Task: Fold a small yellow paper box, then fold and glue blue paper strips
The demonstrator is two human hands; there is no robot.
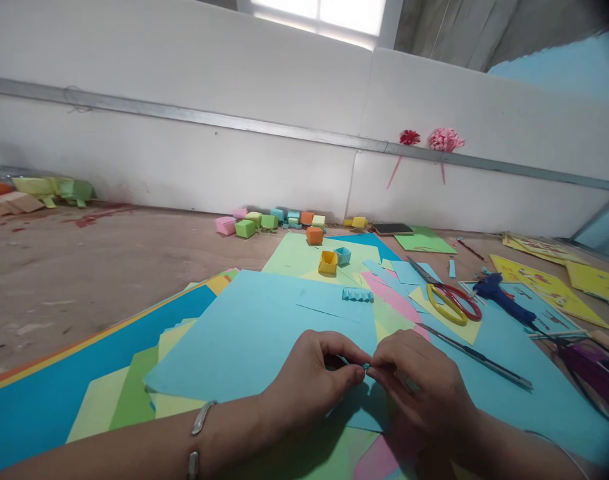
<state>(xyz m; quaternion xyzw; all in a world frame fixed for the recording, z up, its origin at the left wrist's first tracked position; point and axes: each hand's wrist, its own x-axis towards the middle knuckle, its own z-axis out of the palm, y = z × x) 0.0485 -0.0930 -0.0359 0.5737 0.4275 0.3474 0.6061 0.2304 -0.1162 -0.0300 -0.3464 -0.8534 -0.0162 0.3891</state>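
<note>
My left hand (319,373) and my right hand (419,373) meet fingertip to fingertip above the paper sheets. Between their pinched fingers is a small blue paper piece (366,366), mostly hidden. Beyond them, a folded blue zigzag strip (357,295) lies on a large light blue sheet (264,320), near a thin cut line or strip. A yellow open paper box (327,262) and a blue open paper box (342,255) stand farther back.
To the right lie scissors (447,303) with red and yellow handles, a long metal tool (477,357) and a dark blue glue gun (504,300). Small coloured paper boxes (269,222) line the wall. Stacked coloured sheets (99,380) spread left.
</note>
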